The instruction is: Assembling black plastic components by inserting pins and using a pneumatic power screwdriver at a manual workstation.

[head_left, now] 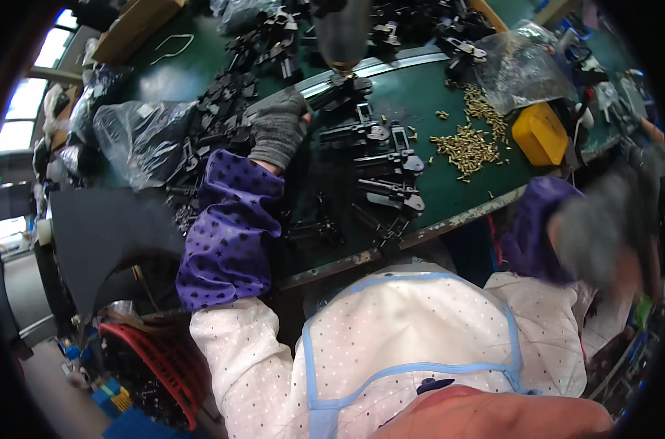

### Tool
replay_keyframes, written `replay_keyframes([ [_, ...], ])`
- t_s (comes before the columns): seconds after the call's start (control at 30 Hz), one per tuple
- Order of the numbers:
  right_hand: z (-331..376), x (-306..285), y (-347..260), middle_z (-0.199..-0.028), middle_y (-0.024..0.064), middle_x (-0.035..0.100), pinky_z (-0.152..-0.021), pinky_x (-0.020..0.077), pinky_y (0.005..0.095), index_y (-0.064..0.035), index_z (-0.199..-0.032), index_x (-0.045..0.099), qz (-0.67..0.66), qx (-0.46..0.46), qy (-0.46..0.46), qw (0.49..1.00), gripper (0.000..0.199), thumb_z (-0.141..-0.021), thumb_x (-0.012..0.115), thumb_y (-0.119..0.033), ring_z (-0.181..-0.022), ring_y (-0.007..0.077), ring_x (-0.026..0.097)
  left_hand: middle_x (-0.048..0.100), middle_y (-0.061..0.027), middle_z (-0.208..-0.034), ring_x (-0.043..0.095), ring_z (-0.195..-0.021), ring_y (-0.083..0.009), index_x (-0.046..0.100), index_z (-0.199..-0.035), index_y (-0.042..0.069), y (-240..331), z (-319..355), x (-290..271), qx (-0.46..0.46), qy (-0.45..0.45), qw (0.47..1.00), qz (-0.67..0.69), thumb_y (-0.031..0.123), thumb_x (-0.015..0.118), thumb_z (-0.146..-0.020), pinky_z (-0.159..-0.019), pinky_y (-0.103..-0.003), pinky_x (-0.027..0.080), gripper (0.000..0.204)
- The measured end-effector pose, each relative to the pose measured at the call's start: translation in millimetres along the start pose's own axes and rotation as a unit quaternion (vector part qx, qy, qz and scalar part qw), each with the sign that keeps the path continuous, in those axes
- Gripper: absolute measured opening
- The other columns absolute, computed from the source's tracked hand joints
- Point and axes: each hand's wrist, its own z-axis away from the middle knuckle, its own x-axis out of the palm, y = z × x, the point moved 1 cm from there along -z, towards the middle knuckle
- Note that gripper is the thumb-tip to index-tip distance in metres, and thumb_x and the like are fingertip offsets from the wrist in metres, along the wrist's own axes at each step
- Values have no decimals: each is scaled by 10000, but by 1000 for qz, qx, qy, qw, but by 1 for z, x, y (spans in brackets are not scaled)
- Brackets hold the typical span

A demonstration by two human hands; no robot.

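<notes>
My left hand (277,132), in a grey knit glove with bare fingertips, is closed at the left of the work spot. What its curled fingers hold is hidden. Just to its right, a black metal hinge-like part (347,91) lies beneath the tip of a grey cylindrical tool head (343,36). More black metal assemblies (391,192) with silver pieces lie in a row nearer to me. My right hand (603,219), gloved in grey too, is at the far right, off the table's front edge and smeared by motion; its fingers cannot be made out.
Small brass fasteners (468,146) lie heaped on the green table (449,201) beside a yellow plastic container (539,134). Clear plastic bags (142,139) and piled black parts (226,102) are at the left. A curved metal rail (402,64) crosses behind. A red basket (153,358) stands at lower left.
</notes>
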Motion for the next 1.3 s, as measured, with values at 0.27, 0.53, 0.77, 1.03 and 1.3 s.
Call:
replay_keyframes([
  [0.27, 184, 102, 118, -836, 114, 566, -687, 427, 378, -52, -900, 548, 256, 258, -541, 759, 247, -760, 539, -254, -797, 290, 541, 569, -128, -716, 565, -738, -302, 549, -773, 83, -9, 15, -5, -27, -65, 997, -11, 160, 670, -617, -646, -381, 440, 212],
  [0.53, 166, 118, 114, -762, 72, 547, -671, 451, 321, -72, -854, 538, -113, 444, -400, 794, 148, -797, 514, -207, -729, 182, 550, 587, -103, -754, 582, -725, -234, 572, -836, 55, 64, 23, -15, 57, 58, 967, 241, 41, 647, -657, -653, -295, 448, 195],
  [0.77, 150, 169, 90, -789, 21, 576, -689, 423, 250, -32, -896, 568, -268, 518, -410, 701, 191, -780, 588, -183, -766, 89, 509, 599, -76, -784, 577, -704, -173, 574, -817, 41, 59, 24, 0, 43, 41, 953, 298, 67, 665, -676, -635, -267, 441, 169],
  [1.03, 158, 165, 91, -781, 71, 586, -715, 428, 284, -67, -905, 588, -253, 497, -397, 729, 212, -756, 597, -219, -770, 150, 543, 602, -71, -732, 581, -669, -168, 587, -801, 49, 61, 27, 2, 4, 38, 948, 315, 104, 675, -680, -611, -271, 441, 159],
  [1.3, 111, 138, 93, -814, 48, 578, -708, 429, 257, -64, -981, 547, -304, 502, -368, 721, 353, -718, 643, -280, -790, 138, 540, 611, -72, -800, 590, -699, -200, 586, -803, 51, 64, 34, 7, 36, 44, 947, 317, 130, 682, -678, -610, -274, 446, 176],
])
